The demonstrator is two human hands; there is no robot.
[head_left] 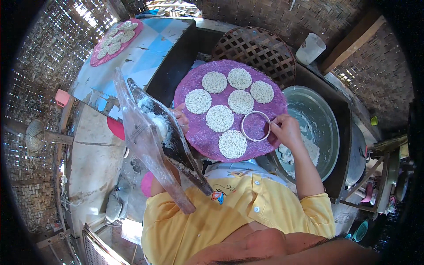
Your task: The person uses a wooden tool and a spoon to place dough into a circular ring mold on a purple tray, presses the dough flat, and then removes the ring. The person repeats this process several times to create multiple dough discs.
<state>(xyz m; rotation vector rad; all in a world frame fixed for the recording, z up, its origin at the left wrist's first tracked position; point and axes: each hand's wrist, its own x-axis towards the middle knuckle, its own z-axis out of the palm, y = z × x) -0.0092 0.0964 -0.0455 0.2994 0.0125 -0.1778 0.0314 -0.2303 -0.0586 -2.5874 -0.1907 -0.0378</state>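
Observation:
A round purple tray [201,132] lies in front of me with several flat white noodle-like discs [219,118] on it. My right hand [285,130] pinches a thin metal ring [255,126] that rests on the tray's right side, with bare purple surface inside it. My left hand [180,118] is mostly hidden behind a long dark press-like tool with a clear plastic sheet [152,137] smeared with white dough; its fingers appear closed around that tool at the tray's left edge.
A large metal basin [324,128] with white dough stands to the right. A woven lattice basket [256,46] leans behind the tray. Another pink tray of discs [115,40] sits on a blue-and-white table at far left. A white jug [310,48] stands at the back.

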